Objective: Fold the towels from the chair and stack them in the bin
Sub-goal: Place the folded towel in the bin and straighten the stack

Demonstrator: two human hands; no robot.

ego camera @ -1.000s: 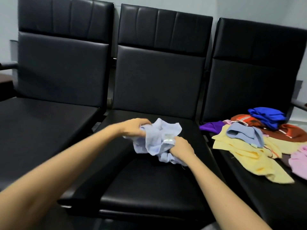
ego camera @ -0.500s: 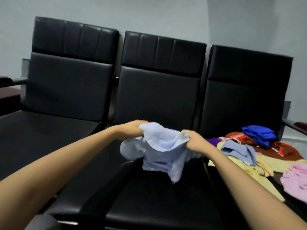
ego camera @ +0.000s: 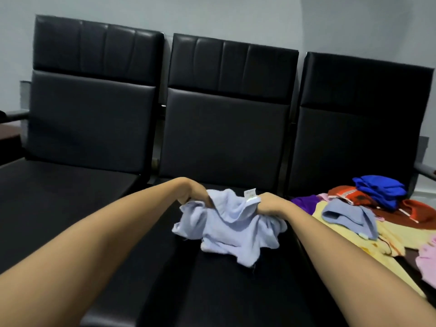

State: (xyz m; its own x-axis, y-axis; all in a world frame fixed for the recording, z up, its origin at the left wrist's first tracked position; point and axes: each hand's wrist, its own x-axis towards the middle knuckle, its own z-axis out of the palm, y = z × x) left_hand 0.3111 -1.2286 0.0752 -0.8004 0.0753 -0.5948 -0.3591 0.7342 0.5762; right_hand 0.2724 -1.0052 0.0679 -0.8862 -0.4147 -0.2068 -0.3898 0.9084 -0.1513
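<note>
A crumpled light blue towel (ego camera: pixel 232 228) hangs over the middle black chair seat (ego camera: pixel 212 279), its lower folds resting on the leather. My left hand (ego camera: pixel 194 193) pinches its upper left edge. My right hand (ego camera: pixel 271 205) grips the upper right edge beside a small white label (ego camera: pixel 250 193). On the right chair seat lies a pile of towels (ego camera: pixel 368 215): yellow, grey-blue, purple, red-brown, royal blue and pink. No bin shows in this view.
Three black leather chairs stand side by side against a pale wall. The left chair seat (ego camera: pixel 59 197) holds nothing. A metal armrest (ego camera: pixel 424 172) juts out at the far right, another (ego camera: pixel 16 114) at the far left.
My hands have pulled apart along the towel's top edge, spreading it wider, and the towel has dropped lower onto the middle seat. The view has tilted upward.
</note>
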